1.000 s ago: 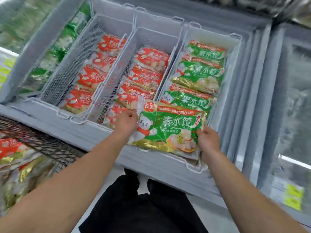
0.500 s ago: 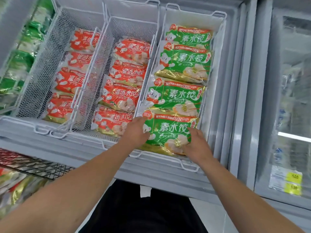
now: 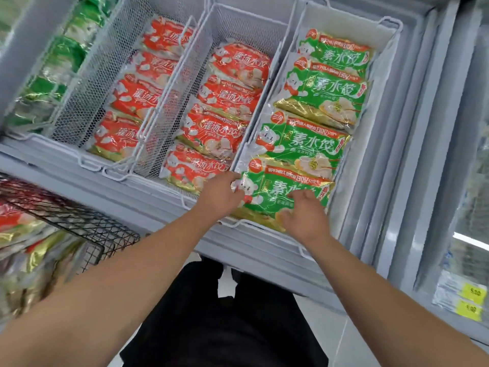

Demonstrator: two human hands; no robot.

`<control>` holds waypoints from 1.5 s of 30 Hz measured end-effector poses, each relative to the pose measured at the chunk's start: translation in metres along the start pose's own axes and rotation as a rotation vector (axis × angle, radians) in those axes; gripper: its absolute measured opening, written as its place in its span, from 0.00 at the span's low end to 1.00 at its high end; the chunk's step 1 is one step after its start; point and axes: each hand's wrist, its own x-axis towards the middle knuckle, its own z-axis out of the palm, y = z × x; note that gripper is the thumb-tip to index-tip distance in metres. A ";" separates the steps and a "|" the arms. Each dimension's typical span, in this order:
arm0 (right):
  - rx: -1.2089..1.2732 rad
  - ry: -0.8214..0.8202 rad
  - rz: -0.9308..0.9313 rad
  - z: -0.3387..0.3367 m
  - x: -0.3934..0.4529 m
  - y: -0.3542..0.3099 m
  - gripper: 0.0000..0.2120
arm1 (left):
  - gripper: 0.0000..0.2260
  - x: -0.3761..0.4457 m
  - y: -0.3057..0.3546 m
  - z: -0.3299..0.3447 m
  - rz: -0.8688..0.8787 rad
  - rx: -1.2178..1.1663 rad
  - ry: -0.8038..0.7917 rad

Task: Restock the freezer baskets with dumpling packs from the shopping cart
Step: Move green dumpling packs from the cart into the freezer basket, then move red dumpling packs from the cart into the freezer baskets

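Note:
A green dumpling pack point(image 3: 283, 190) lies at the near end of the right freezer basket point(image 3: 389, 33), in front of several other green packs point(image 3: 312, 144). My left hand point(image 3: 219, 197) grips the pack's left edge with curled fingers. Spread across the pack's lower right part, the fingers of my right hand point(image 3: 301, 210) press down on it. The middle basket point(image 3: 238, 25) and the left basket point(image 3: 84, 86) hold red dumpling packs point(image 3: 211, 133). The black wire shopping cart point(image 3: 79, 223) at the lower left carries more packs point(image 3: 29, 250).
A freezer section at the far left holds green packs point(image 3: 60, 59) under a lid. To the right stands a glass-fronted freezer with yellow price tags point(image 3: 473, 292). The freezer's grey front rim point(image 3: 158, 205) runs between the cart and the baskets.
The green pack has gone from above the freezer's front rim down into the near end of the right basket. My right hand has shifted from the pack's edge onto its top.

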 end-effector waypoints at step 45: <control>-1.071 -0.451 -1.123 0.325 -0.082 -0.384 0.18 | 0.06 -0.307 -0.417 -0.001 -0.728 -0.351 0.493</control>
